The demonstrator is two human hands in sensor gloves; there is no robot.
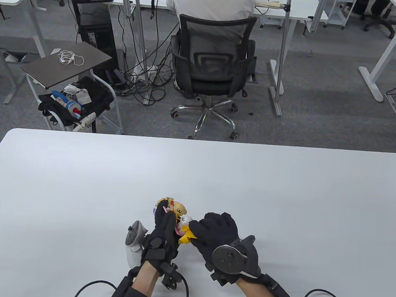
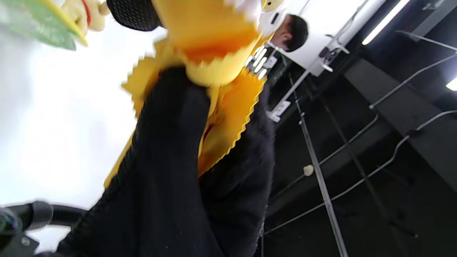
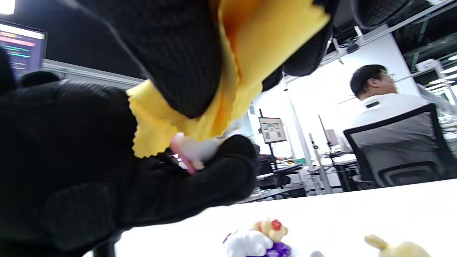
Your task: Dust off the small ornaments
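A small white-and-pink ornament (image 1: 183,222) sat above the counter (image 1: 82,181), pinched in the left hand's (image 1: 162,233) fingers; the right hand's (image 1: 218,235) fingers pinched a yellow cloth (image 1: 186,236) against it.

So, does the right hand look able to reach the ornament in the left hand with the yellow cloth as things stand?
Probably yes: the right hand already holds the yellow cloth against the ornament that the left hand grips, and nothing lies between them.

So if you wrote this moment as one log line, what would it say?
step: dusting | left hand: holds small ornament | right hand: presses yellow cloth on it | other ornaments: on table
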